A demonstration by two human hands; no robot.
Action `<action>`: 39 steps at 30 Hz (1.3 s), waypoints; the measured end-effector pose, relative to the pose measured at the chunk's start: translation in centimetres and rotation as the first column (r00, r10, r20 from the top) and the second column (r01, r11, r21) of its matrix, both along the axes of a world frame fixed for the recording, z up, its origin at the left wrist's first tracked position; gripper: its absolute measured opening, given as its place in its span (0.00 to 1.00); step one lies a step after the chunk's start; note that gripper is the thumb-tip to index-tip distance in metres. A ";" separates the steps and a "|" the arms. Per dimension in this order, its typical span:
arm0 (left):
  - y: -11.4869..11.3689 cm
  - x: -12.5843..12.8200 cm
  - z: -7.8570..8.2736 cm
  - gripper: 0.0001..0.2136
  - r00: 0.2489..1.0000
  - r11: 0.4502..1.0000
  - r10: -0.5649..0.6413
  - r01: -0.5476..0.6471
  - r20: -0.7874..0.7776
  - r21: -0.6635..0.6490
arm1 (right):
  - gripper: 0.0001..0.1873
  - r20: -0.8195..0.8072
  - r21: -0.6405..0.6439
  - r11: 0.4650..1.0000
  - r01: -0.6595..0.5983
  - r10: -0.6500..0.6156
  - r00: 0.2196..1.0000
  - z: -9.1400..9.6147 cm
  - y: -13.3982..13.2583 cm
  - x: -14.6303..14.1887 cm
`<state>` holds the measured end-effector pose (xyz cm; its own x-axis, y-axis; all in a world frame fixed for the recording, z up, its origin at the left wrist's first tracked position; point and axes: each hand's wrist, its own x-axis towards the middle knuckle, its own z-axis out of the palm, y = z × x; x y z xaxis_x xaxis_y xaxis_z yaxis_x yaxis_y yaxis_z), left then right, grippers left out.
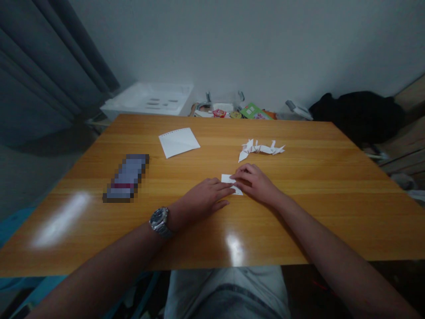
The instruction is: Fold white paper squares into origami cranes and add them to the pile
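A small piece of white paper lies on the tabletop, near the edge closest to the person, and it is mostly covered by the two hands that meet over it. Only one corner and a thin strip of it can be seen, so I cannot tell if it has folds. The right hand comes from the right side, and its fingers are a little curved and close together on top of the paper, pressing it down, I think. From this view I cannot say if they also pinch it. The left hand lies low and nearly flat, with the fingers stretched toward the paper and not much spread, and their tips reach its edge. A metal watch sits on the left wrist, and both forearms rest at an angle toward the middle. Farther away on the tabletop there is a folded paper figure with pointed parts, and a bigger white sheet lies on the left of it. A dark object is blurred, so I cannot tell what it is. Behind the tabletop are a white plastic tray, some colored packets and a black cloth.
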<state>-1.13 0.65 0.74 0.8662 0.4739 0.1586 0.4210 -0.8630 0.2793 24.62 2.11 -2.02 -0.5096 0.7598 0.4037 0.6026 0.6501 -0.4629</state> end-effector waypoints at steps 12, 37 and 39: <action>0.6 -0.3 0.3 0.10 0.996 0.997 0.077 -0.075 0.039 -0.030 | 0.11 0.021 -0.058 0.996 -0.064 0.065 0.998 0.6 -0.4 -0.2; 1.1 -0.4 0.6 0.10 0.996 0.996 0.086 -0.086 0.017 0.002 | 0.16 0.028 -0.101 0.982 -0.157 0.160 0.987 1.9 -1.1 -0.8; 1.2 -0.3 0.3 0.10 0.994 0.994 0.109 -0.108 0.034 -0.016 | 0.13 0.011 -0.119 0.979 -0.167 0.169 0.985 1.9 -1.1 -0.9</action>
<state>-1.38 1.85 1.03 0.8037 0.5670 0.1806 0.5016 -0.8088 0.3070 23.75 1.00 -0.16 -0.6416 0.7039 0.3048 0.4999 0.6850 -0.5299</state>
